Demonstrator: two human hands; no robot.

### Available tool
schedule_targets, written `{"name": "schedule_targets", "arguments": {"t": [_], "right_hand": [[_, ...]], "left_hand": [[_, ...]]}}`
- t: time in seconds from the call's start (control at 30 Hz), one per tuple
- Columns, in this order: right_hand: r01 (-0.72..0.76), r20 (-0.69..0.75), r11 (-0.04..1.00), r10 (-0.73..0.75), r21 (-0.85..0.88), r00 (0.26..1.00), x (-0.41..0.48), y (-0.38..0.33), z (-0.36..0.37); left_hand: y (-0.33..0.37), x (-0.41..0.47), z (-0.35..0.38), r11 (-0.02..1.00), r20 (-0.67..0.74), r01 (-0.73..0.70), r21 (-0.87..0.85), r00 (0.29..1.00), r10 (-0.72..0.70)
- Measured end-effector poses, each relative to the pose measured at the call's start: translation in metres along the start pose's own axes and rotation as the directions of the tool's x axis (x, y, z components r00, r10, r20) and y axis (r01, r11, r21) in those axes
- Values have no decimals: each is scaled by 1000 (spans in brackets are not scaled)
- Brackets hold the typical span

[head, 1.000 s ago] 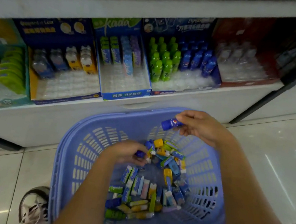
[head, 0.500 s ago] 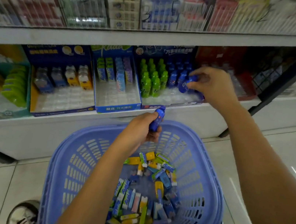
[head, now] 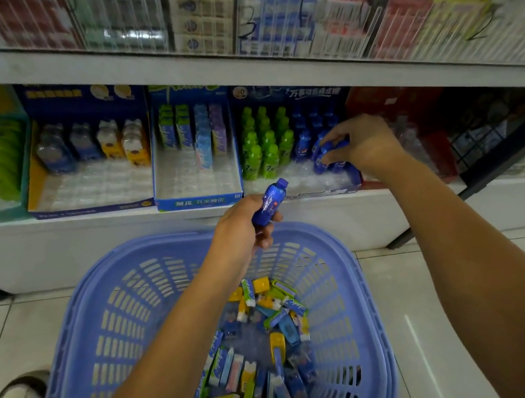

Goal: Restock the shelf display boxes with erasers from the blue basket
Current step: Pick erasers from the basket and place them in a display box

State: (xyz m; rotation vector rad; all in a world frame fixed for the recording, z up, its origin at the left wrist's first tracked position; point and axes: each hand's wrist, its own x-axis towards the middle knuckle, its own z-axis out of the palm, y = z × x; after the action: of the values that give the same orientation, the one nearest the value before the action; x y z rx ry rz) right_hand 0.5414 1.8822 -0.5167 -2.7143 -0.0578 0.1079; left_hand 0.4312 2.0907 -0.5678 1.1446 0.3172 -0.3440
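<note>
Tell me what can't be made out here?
Head view only:
- Upper shelf packs: blurred, labels unreadable.
- Blue bottle eraser under the right hand: fingers cover it; seated or not, unclear.
- Blue basket: near rim cut off by the bottom edge.
- Left hand hides its bottle eraser's base.

Dim, soft indoor light; glare streaks on floor tiles (head: 427,366); blurred, wide-angle-bent upper shelf (head: 274,73).

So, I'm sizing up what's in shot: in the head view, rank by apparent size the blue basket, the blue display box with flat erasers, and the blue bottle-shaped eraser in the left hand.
1. Blue plastic basket (nearest the camera, which exaggerates it)
2. Blue cardboard display box
3. Blue bottle-shaped eraser
</note>
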Motion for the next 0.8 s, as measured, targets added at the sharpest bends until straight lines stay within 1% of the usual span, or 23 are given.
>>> {"name": "schedule_targets", "arguments": {"t": [0.1,0.2,0.33,0.47,0.57,0.6,0.63,0.67,0.7,0.73,0.77,0.8], "right_hand": [[-20,26,999,21,-35,999,2,-4,-3],[-20,39,997,22,-72,999,3,-7,-5],[-37,11,998,37,-55,999,-3,-7,-3],[-35,6,998,35,-44,999,-5,-9,-4],[-31,44,995,36,-97,998,-8,-13,-7],[-11,26,994,14,-107,1000,-11,-15,-7],[20,-21,996,-22,-92,1000,-15,-18,-6],[57,-91,998,-60,-39,994,-20,-22,-3],[84,-156,995,-75,55,985,-27,-28,0],[89,-167,978,-57,191,984,-35,-35,1],[70,-95,935,-39,347,995,-44,-43,2],[34,40,874,-61,486,997,-52,-49,2]], "left_hand": [[1,-1,3,998,65,11,-61,998,-7],[1,-4,3,1000,125,-27,7,992,26],[-1,-10,0,996,175,-81,35,982,74],[-3,-16,-2,985,183,-144,93,975,125],[-1,-20,-5,968,169,-203,145,969,178],[0,-21,-6,960,163,-227,164,966,201],[1,-22,-7,952,156,-253,174,961,227],[2,-23,-7,944,147,-282,171,955,258],[3,-23,-6,937,133,-310,162,948,291],[3,-22,-6,929,115,-336,152,940,321],[3,-22,-5,923,94,-358,144,933,347],[2,-21,-4,917,76,-374,139,927,367]]}}
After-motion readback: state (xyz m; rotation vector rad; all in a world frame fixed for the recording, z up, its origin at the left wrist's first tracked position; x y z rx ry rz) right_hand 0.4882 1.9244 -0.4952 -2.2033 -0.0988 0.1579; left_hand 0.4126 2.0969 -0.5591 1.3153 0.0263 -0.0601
